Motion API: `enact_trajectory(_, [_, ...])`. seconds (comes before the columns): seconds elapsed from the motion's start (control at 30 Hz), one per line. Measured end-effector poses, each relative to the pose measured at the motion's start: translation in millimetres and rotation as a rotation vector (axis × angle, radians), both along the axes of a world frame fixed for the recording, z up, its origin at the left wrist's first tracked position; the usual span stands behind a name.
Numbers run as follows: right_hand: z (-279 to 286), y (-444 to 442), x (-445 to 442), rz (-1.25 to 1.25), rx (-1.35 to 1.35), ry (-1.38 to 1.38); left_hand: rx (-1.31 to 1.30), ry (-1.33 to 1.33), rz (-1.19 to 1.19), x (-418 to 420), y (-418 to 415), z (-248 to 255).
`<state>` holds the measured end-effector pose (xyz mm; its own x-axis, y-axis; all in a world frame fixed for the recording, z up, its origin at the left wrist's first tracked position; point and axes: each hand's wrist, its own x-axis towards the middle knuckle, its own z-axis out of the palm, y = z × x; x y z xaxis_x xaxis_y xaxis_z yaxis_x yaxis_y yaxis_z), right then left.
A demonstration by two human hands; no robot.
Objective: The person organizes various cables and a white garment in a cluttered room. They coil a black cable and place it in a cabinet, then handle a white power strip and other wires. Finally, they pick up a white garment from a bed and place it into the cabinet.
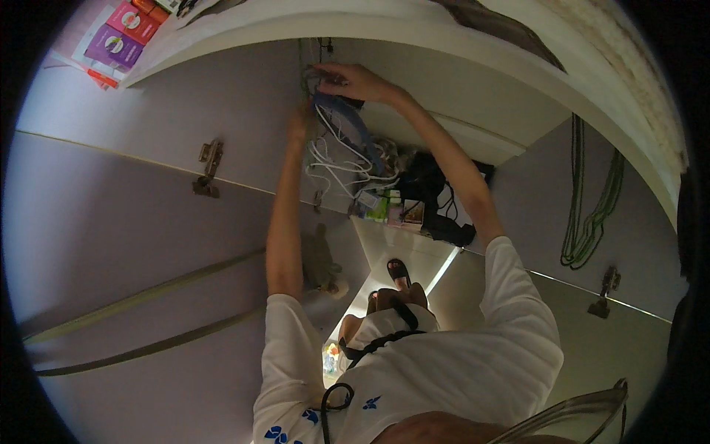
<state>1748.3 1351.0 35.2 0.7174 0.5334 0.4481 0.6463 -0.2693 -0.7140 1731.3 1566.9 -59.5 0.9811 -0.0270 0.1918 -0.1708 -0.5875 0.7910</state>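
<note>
Inside a cupboard, a hanging bunch of thin cords [305, 77] runs down from the shelf above, along the side wall. My right hand [355, 82] reaches in from the right, its fingers curled at the top of this bunch. Close by on the left is my left hand [299, 119], blurred and dark, its fingertips hidden against the wall and cords. A blue strap or thick cable loop [349, 119] hangs just below my right hand. White cables [346, 166] dangle beneath it in loose loops.
Small boxes [388, 208] and black cables and bags [430, 183] fill the compartment below. Green cords [588, 222] hang on the right wall. Metal hinges [208, 166] stick out at the door seams. Overhead, a curved shelf edge [277, 33] carries colourful packets [113, 45].
</note>
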Motion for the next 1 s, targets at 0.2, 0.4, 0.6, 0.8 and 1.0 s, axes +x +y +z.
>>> enact_trajectory(0.2, [3.6,0.0,-4.7,-0.027,-0.027,-0.016,-0.028,0.131,0.005,26.9,14.6,-48.3])
enact_trajectory(0.4, [-7.9,5.3,18.3,0.035,0.181,0.166,0.034,-0.026,0.091,38.0,38.4,-72.1])
enact_trajectory(0.6, [-6.7,-23.8,-2.8,0.101,0.274,0.444,0.128,-0.087,0.091,-17.4,-5.2,13.9])
enact_trajectory(0.8, [-3.8,-31.0,-23.8,0.131,0.085,0.514,0.087,-0.047,0.085,-16.4,1.9,20.8])
enact_trajectory(1.0, [-22.2,-40.1,-14.1,0.094,0.203,0.593,-0.107,-0.163,0.016,-2.5,8.1,14.1])
